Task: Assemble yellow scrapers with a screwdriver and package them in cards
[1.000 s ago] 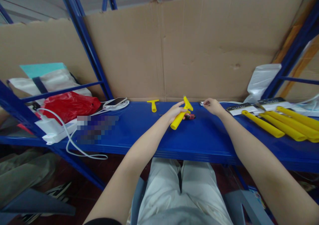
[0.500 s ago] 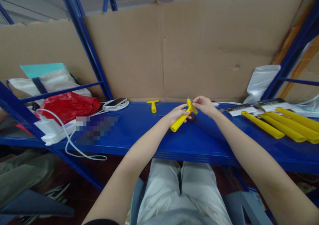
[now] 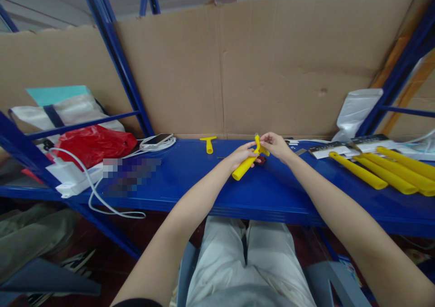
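A yellow T-shaped tool (image 3: 245,167) is held above the blue table, its thick round handle pointing down and toward me. My left hand (image 3: 242,155) is wrapped round it near the head. At the head's right side is my right hand (image 3: 272,144), its fingers pinched together against or just beside the yellow edge; what they hold, if anything, is too small to tell. A small dark and red object (image 3: 261,160) shows partly behind the tool. Another yellow T-shaped piece (image 3: 210,146) lies further back, left of my hands.
Several yellow-handled tools (image 3: 365,173) with black and white cards lie at the right. To the left are a red plastic bag (image 3: 95,145), a white power strip (image 3: 76,184), coiled cables and a phone (image 3: 159,139). Cardboard (image 3: 265,71) stands behind the blue table (image 3: 190,175).
My right hand has moved slightly left and down, closer to the head of the held tool. My left hand and the tool have hardly moved.
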`<state>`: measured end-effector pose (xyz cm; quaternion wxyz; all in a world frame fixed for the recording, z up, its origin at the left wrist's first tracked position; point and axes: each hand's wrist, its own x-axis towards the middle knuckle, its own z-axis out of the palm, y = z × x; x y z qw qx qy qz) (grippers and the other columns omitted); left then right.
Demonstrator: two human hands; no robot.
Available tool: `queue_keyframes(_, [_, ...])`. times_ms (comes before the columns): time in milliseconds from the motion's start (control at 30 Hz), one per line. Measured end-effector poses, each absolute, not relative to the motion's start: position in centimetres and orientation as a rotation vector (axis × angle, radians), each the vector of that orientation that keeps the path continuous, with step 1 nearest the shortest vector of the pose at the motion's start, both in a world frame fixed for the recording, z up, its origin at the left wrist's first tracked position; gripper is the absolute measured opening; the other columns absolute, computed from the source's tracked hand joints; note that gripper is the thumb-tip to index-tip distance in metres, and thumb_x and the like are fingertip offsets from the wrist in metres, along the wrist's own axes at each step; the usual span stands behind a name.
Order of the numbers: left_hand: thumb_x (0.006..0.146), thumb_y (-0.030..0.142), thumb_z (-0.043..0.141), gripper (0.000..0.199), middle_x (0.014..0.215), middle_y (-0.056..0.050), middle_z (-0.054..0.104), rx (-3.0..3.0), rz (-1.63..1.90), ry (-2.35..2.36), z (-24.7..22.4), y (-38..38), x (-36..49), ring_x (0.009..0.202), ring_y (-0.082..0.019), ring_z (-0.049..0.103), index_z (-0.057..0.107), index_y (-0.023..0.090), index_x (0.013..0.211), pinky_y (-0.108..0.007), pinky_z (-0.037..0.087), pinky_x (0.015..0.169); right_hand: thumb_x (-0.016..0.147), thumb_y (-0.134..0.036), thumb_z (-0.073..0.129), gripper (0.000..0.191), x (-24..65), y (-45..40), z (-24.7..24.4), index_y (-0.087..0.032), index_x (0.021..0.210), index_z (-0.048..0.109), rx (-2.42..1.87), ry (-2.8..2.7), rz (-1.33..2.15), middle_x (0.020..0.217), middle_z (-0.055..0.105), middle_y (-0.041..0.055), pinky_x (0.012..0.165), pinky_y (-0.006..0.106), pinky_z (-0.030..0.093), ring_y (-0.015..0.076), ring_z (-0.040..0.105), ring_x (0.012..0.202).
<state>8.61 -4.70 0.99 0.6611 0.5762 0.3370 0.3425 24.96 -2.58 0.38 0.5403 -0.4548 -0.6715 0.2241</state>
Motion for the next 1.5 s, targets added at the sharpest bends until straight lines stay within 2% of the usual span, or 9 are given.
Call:
queue_keyframes(400, [0.077,-0.003,0.059,0.076,0.101,-0.009,0.068,1.339,0.792,0.637,0.8,-4.2,7.8,0.061,-0.012,0.065,0.035,0.023,0.145,-0.019,0.044,0.048,0.074,-0.031,0.067,0.025,25.7,-2.5,0.3,-0.02,0.095,0.058,-1.215,-1.507,0.544,0.104,0.063,0.0068,0.087,0.039,0.051,0.0183,0.061,0.092])
queue_keyframes(500, [0.076,-0.003,0.059,0.077,0.102,-0.01,0.067,1.344,0.789,0.601,0.9,-4.2,7.6,0.061,-0.013,0.065,0.035,0.021,0.145,-0.02,0.044,0.048,0.076,-0.033,0.067,0.024,26.0,-2.4,0.4,-0.021,0.095,0.06,-1.191,-1.535,0.591,0.107,0.065,0.0071,0.095,0.04,0.048,0.0199,0.059,0.103])
queue_keyframes(633, [0.076,-0.004,0.058,0.075,0.1,-0.009,0.067,1.321,0.797,0.596,1.0,-4.3,7.7,0.06,-0.013,0.064,0.037,0.021,0.144,-0.02,0.044,0.047,0.08,-0.039,0.063,0.027,26.0,-2.1,0.1,-0.02,0.099,0.061,-1.23,-1.571,0.626,0.108,0.066,0.0084,0.093,0.04,0.049,0.0208,0.061,0.102])
queue_keyframes(933, [0.08,-0.003,0.049,0.065,0.096,-0.007,0.067,1.096,1.057,0.765,1.7,-4.1,7.8,0.057,-0.01,0.063,0.04,0.024,0.139,-0.017,0.042,0.043,0.082,-0.043,0.057,0.04,26.0,-3.3,0.5,-0.016,0.112,0.064,-1.548,-1.967,-0.118,0.121,0.061,0.0172,0.098,0.054,0.041,0.0348,0.051,0.12])
queue_keyframes(1033, [0.081,-0.003,0.048,0.065,0.101,-0.007,0.067,0.982,1.164,0.859,1.9,-3.6,7.5,0.058,-0.01,0.064,0.04,0.026,0.138,-0.017,0.043,0.045,0.084,-0.05,0.053,0.042,25.9,-3.8,0.9,-0.018,0.106,0.069,-1.525,-2.252,-0.093,0.115,0.065,0.0145,0.099,0.049,0.041,0.0319,0.054,0.115])
queue_keyframes(1133, [0.08,-0.004,0.046,0.064,0.106,-0.007,0.067,0.896,1.237,0.934,2.0,-3.2,7.1,0.056,-0.009,0.063,0.04,0.025,0.137,-0.017,0.042,0.044,0.078,-0.059,0.059,0.051,25.5,-3.9,0.7,-0.021,0.11,0.07,-1.55,-2.461,-0.02,0.125,0.061,0.0138,0.102,0.048,0.039,0.033,0.05,0.122])
queue_keyframes(1233, [0.08,-0.005,0.045,0.061,0.106,-0.007,0.067,0.849,1.274,0.968,2.0,-3.2,7.0,0.053,-0.008,0.061,0.042,0.023,0.134,-0.017,0.041,0.042,0.073,-0.054,0.067,0.05,25.3,-3.8,0.4,-0.022,0.112,0.071,-1.628,-2.531,-0.059,0.134,0.056,0.0135,0.103,0.049,0.037,0.0352,0.045,0.128])
queue_keyframes(1367, [0.08,-0.004,0.045,0.057,0.103,-0.006,0.069,0.836,1.314,0.968,1.9,-3.1,6.9,0.058,-0.011,0.064,0.046,0.024,0.129,-0.017,0.041,0.043,0.073,-0.044,0.068,0.031,25.8,-3.8,1.0,-0.021,0.091,0.075,-1.505,-2.598,-0.098,0.115,0.067,0.0116,0.098,0.042,0.041,0.0309,0.055,0.115])
queue_keyframes(1500, [0.079,-0.004,0.046,0.056,0.105,-0.006,0.068,0.796,1.353,0.957,1.9,-2.9,6.8,0.056,-0.01,0.064,0.047,0.024,0.128,-0.017,0.042,0.043,0.075,-0.046,0.066,0.029,27.0,-4.5,2.5,-0.02,0.083,0.072,-1.434,-2.466,0.086,0.092,0.071,0.0076,0.079,0.033,0.049,0.0239,0.064,0.089])
